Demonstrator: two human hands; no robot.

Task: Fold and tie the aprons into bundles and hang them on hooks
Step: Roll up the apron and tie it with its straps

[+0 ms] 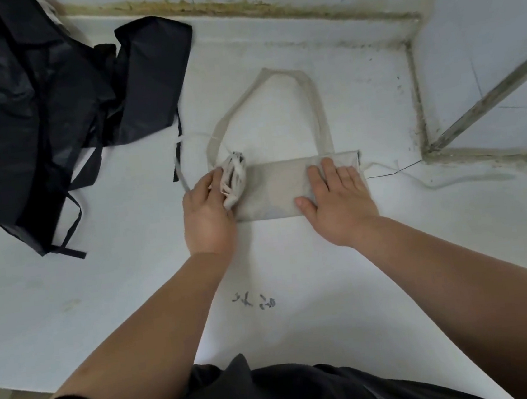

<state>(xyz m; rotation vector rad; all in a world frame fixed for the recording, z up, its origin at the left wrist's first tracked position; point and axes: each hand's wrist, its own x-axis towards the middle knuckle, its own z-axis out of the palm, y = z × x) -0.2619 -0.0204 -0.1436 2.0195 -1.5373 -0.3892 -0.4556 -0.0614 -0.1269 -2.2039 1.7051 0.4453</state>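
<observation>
Left grip (206, 211) is clutching the half-rolled beige cloth apron (273, 183), right grip (337, 201) pressing open-fingered; tying and hanging are remaining.

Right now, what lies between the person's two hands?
In the head view, only the flat middle of the folded beige apron lies between the left hand, gripping its rolled end, and the right hand, pressing it flat.

Beige apron (274, 188) with a paler strap (319, 109), black aprons (34, 103) heaped, white counter (298, 293), yellowed seam (235, 7).
</observation>
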